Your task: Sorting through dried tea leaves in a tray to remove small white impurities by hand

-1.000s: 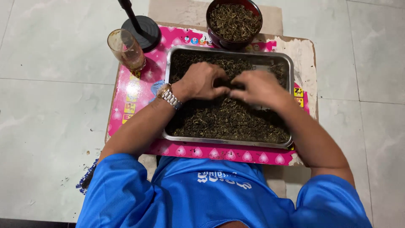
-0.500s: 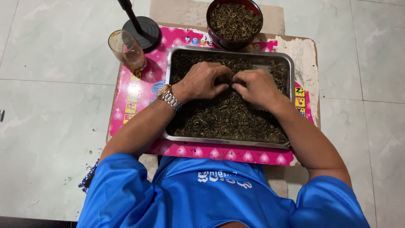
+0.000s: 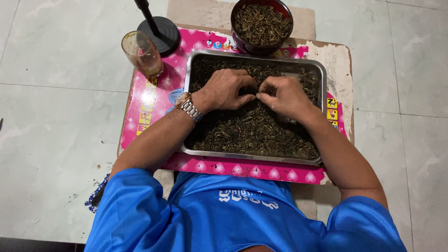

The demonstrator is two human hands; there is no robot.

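The dried leaves (image 3: 252, 130) fill a metal tray (image 3: 322, 70) that sits at the centre of the tabletop (image 3: 340, 56), on a pink mat (image 3: 149, 98) printed with hearts. Both hands rest on the heap in the tray's upper half. The left hand (image 3: 226, 89) and the right hand (image 3: 284, 95) meet fingertip to fingertip, each with its fingers curled and pinched on a small bit of the leaves (just what is caught between them is too small to tell). A metal watch (image 3: 189, 106) rides on the left wrist. From the tray, a dark bowl (image 3: 242, 44) of the same leaves stands at 12 o'clock, touching the tray's far rim. At 10 o'clock stands a drinking glass (image 3: 142, 53), with a black round stand base (image 3: 165, 35) just behind it.
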